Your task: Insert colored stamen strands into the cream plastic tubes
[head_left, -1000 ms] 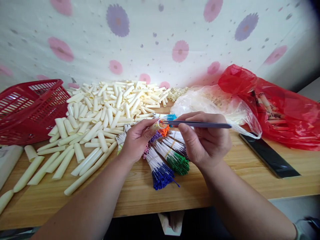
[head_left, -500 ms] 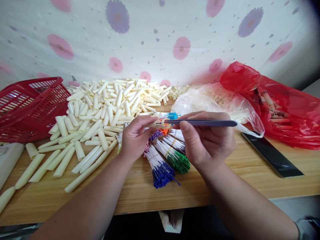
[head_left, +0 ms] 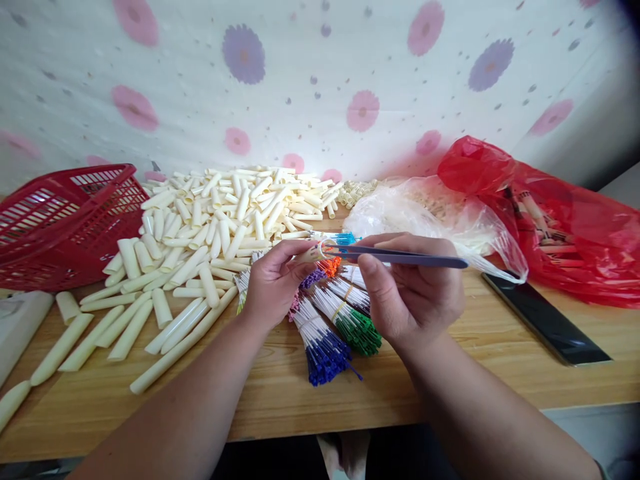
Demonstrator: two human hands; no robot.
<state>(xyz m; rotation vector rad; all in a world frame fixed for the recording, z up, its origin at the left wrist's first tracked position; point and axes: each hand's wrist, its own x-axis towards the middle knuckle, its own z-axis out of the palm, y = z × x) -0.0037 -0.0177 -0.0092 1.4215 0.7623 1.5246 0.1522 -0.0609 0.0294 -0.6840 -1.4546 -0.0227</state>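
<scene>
In my left hand [head_left: 273, 280] a short cream tube [head_left: 314, 253] is pinched, its open end facing right. My right hand [head_left: 417, 290] is closed around dark tweezers [head_left: 420, 257], whose tips reach the tube's open end; whether they grip anything there is too small to tell. Under both hands lie bundles of thin white sticks with coloured ends: a blue bundle [head_left: 327, 360], a green bundle [head_left: 363, 333], an orange bundle [head_left: 330, 267] and a light blue bundle [head_left: 345, 238]. Purple and pink ones are partly hidden by my left hand.
A heap of cream tubes [head_left: 225, 207] covers the left and back of the wooden table [head_left: 280, 400]. A red basket [head_left: 75, 227] stands at the left. At the right are a clear plastic bag [head_left: 400, 207], a red plastic bag [head_left: 590, 233] and a black phone [head_left: 545, 320].
The tube has turned so its open end shows more, and the tweezers have tilted, with their tips now at that opening. The whole view has shifted slightly.
</scene>
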